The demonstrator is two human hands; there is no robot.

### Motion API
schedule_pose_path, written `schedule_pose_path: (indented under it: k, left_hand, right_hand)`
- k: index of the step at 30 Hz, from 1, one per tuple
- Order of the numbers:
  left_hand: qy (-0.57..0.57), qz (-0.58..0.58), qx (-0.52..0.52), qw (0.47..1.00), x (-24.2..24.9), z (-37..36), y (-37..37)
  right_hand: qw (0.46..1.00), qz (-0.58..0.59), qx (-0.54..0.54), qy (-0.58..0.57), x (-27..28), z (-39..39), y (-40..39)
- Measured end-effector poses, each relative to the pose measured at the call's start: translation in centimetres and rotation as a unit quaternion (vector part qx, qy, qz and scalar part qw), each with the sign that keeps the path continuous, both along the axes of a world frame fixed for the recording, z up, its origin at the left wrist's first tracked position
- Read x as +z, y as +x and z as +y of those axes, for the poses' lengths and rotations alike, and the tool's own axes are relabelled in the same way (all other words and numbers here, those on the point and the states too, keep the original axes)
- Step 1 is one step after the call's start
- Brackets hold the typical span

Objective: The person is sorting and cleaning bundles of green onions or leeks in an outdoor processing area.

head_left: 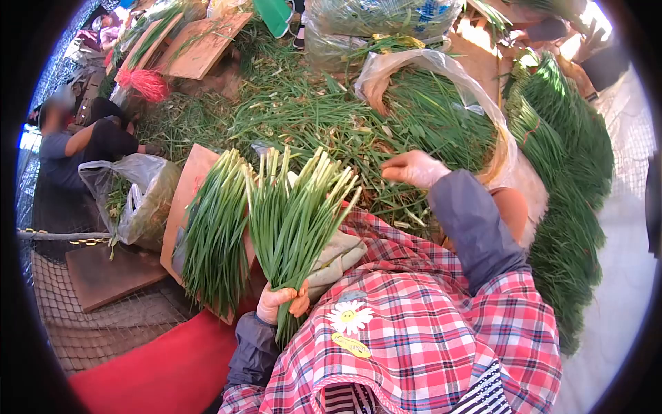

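My left hand (281, 301) grips the lower, leafy part of a bunch of long green stalks (293, 228), whose pale ends fan out upward. Just left of it, another bunch (219, 231) lies on a brown board (181, 207). My right hand (412, 169) is raised apart from the bunch, above loose green leaves; its fingers are bent toward the left, and whether they hold anything small is too unclear to tell. A grey-green cloth (334, 262) lies behind the held bunch, over my lap.
Trimmings (296, 117) cover the ground ahead. A clear plastic bag (148, 200) stands left, near a seated person (83, 141). An open plastic sack (441, 103) holds greens ahead-right. Stacked green bunches (565, 186) line the right. Boards (200, 52) lie at the back left.
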State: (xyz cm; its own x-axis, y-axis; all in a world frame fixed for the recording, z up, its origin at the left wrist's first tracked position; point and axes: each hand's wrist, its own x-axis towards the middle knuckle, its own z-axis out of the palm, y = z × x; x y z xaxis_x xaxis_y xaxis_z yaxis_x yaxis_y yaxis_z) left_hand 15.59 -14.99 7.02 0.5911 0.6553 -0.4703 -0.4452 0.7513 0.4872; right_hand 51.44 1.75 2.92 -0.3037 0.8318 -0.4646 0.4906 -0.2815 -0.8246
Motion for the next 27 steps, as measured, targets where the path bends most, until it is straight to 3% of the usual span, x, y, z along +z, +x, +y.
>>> schedule_pose_path:
  k: [1, 4, 8, 9, 11, 12, 13, 14, 15, 17, 19, 20, 21, 23, 25, 27]
  left_hand:
    - [0.004, -0.005, 0.0, 1.0, -0.1, 0.3, 0.2]
    - [0.006, 0.016, 0.002, 1.0, -0.1, 0.4, 0.9]
    - [0.024, 0.084, -0.007, 0.996, 1.3, -0.4, 0.5]
    - [0.03, 0.102, -0.009, 0.994, 1.5, -0.4, 0.5]
    - [0.017, 0.09, -0.028, 0.995, 1.2, -0.4, 0.3]
    - [0.019, 0.093, -0.032, 0.995, 1.2, -0.1, 0.6]
    - [0.024, 0.095, -0.034, 0.995, 1.2, 0.3, 0.9]
    - [0.012, 0.09, -0.027, 0.995, 1.4, 0.3, 1.2]
    - [0.016, 0.089, -0.023, 0.996, 1.5, 0.3, 1.1]
    - [0.017, 0.087, -0.01, 0.996, 1.8, -0.2, 1.0]
    - [0.009, 0.098, -0.011, 0.995, 2.3, -0.7, 0.8]
    - [-0.002, 0.08, 0.0, 0.997, 1.4, -1.2, 0.0]
    - [-0.013, 0.062, 0.01, 0.998, 0.8, -1.3, -0.3]
    - [0.003, -0.007, 0.003, 1.0, 0.2, -0.9, -0.2]
    - [-0.004, -0.07, 0.001, 0.998, -0.2, -0.2, -0.1]
    - [0.001, -0.101, 0.008, 0.995, -0.4, 0.2, 0.3]
  right_hand:
    - [0.992, 0.112, -0.012, 0.052, 1.0, -1.1, -1.7]
    - [0.937, 0.334, -0.056, -0.086, 2.2, -2.6, -6.5]
    - [0.88, 0.346, -0.322, -0.041, -1.8, 1.2, -2.2]
    - [0.894, 0.328, -0.302, -0.041, -0.9, 1.9, -1.2]
    - [0.975, 0.164, -0.129, -0.074, 1.6, 2.4, -1.5]
    - [0.996, 0.077, 0.006, 0.044, 2.3, 1.6, -2.8]
    - [0.977, -0.013, 0.141, 0.161, 3.1, 0.5, -4.3]
    - [0.983, 0.058, 0.176, -0.003, 4.2, -0.3, -5.4]
    - [0.974, 0.144, 0.175, -0.021, 3.5, -0.8, -6.1]
    - [0.992, 0.08, 0.097, -0.028, 2.5, 0.1, -4.7]
    - [0.979, 0.151, -0.138, -0.012, -0.9, 1.6, -1.5]
    - [0.954, 0.147, -0.26, -0.013, 0.3, 2.2, -0.1]
    - [0.938, 0.159, -0.307, -0.01, 0.6, 2.7, 1.4]
    - [0.96, 0.164, -0.224, -0.037, 1.2, 2.2, 1.7]
    - [0.963, 0.207, -0.095, -0.142, 0.8, 1.5, -0.4]
    - [0.969, 0.236, 0.034, -0.061, 3.5, -0.8, -3.3]
